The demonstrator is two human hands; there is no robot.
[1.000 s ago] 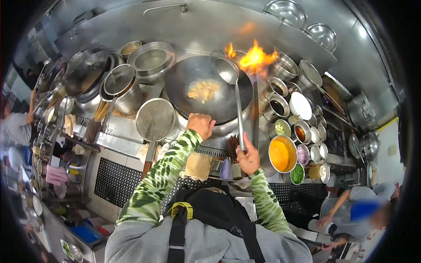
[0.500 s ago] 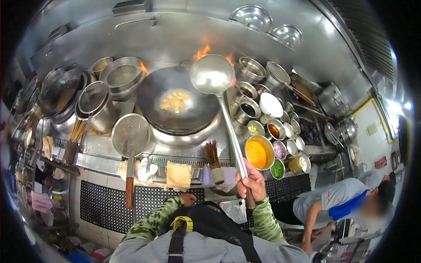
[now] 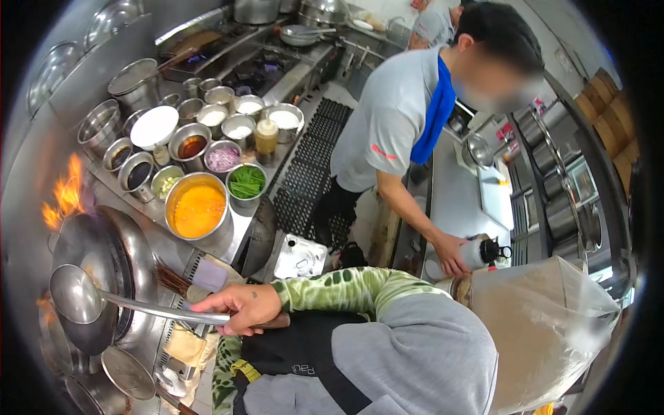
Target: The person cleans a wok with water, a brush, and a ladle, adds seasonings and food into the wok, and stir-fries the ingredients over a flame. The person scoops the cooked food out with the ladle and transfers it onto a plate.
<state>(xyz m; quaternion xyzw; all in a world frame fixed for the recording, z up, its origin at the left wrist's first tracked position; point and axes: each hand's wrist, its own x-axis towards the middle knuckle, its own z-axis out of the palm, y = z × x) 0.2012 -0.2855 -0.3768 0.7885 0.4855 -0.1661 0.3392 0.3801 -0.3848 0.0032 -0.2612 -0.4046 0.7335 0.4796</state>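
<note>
My right hand (image 3: 243, 306) is closed round the handle of a steel ladle (image 3: 77, 294), whose bowl hangs over the wok (image 3: 86, 256) at the left. Some pale food shows in the wok, partly hidden by the ladle. A pot of orange liquid (image 3: 198, 210) stands beyond my hand, beside a bowl of chopped greens (image 3: 247, 182). Below the ladle handle lies a bamboo brush (image 3: 173, 281). My left hand is out of sight; only part of its green patterned sleeve (image 3: 225, 370) shows at the bottom.
Flames (image 3: 67, 194) rise at the wok's far edge. A co-worker (image 3: 398, 117) stands ahead, one hand on a bottle (image 3: 481, 253). Another person stands farther back. A large plastic-covered container (image 3: 543, 325) is at the right. A strainer (image 3: 128, 372) lies at the lower left.
The view has swung to the right, bringing the co-worker closer into view. My left hand, earlier by the wok and then near my waist, has left the view. My right hand still holds the ladle.
</note>
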